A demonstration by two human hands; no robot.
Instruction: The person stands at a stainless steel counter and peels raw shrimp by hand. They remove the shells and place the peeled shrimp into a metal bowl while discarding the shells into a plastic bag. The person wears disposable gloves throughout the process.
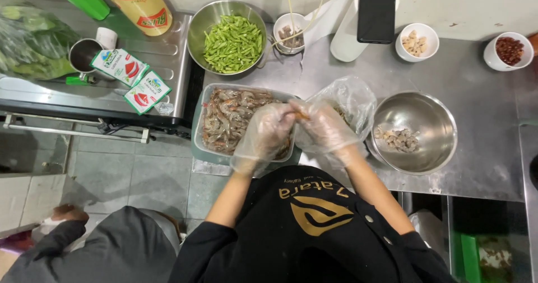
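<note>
While two green-and-white sachets (pixel 131 75) lie left, both gloved hands' (pixel 297 127) grips pinch one shrimp (pixel 301 115).

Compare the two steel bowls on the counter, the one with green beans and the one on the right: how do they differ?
The bowl of green beans stands at the back beside the stove and is well filled with cut green pieces. The right steel bowl stands nearer the person, looks wider, and holds only a small heap of pale peeled shrimp, so most of its bottom is bare. Both are round, shiny metal bowls standing upright on the steel counter.
</note>
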